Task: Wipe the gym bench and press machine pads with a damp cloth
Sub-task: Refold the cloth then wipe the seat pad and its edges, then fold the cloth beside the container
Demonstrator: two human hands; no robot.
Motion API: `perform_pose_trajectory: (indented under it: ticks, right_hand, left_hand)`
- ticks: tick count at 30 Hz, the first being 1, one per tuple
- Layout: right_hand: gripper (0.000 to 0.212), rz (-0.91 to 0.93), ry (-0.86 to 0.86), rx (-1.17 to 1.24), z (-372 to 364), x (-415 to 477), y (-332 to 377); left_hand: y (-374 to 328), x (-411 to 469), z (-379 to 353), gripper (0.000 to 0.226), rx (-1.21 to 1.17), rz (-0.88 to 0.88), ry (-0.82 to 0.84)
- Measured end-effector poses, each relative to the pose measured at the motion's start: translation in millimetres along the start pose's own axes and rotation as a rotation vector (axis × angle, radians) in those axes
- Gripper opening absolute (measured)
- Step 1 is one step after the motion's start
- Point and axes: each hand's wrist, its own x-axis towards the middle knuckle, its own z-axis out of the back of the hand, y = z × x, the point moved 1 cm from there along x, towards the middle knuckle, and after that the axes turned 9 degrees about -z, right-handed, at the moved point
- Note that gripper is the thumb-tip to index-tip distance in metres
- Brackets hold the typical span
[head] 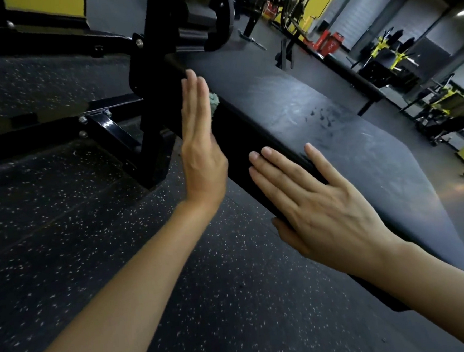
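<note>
Head view. A dark padded surface [317, 120] ran from near right to far left, its top showing pale streaks and a few dark smudges.

Left hand [201, 139]: fingers straight and together, palm flat against the left side face of the surface, near its far end. It pressed a cloth [214, 101] there. Only a small pale green tuft of the cloth showed, just right of the fingers at the top edge; the rest was hidden behind the hand.

Right hand [318, 205]: flat and spread, fingers straight, laid over the same side edge nearer the camera. The forefinger reached onto the top, and the thumb lay low along the side. It held nothing.

A black frame [149, 71] with bolts stood at the far end of the surface. Speckled floor [63, 215] lay below both forearms. Red boxes [328, 41] and yellow racks [381, 47] sat far right, too small for detail.
</note>
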Motion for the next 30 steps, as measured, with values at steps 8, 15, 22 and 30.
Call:
perform_pose_trajectory:
  ticks: [8, 15, 22, 30]
  right_hand:
    - [0.066, -0.108, -0.041, 0.303, 11.8, -31.2, -12.0]
    - [0.066, -0.325, -0.033, 0.506, 17.6, -84.1, -36.8]
    - [0.061, -0.574, -0.056, 0.957, 17.9, -119.6, -63.8]
    - [0.035, -0.887, -0.289, 1.580, 5.8, -144.4, -104.6]
  left_hand:
    - [-61.8, -38.2, -17.1, 0.047, -0.085, 0.024, 0.113]
    - [-117.7, -43.8, -24.0, 0.047, -0.123, -0.006, 0.134]
    - [-180.0, -42.0, -46.9, 0.039, -0.187, 0.057, 0.221]
    - [-231.7, -32.0, -95.1, 0.022, -0.371, 0.173, 0.378]
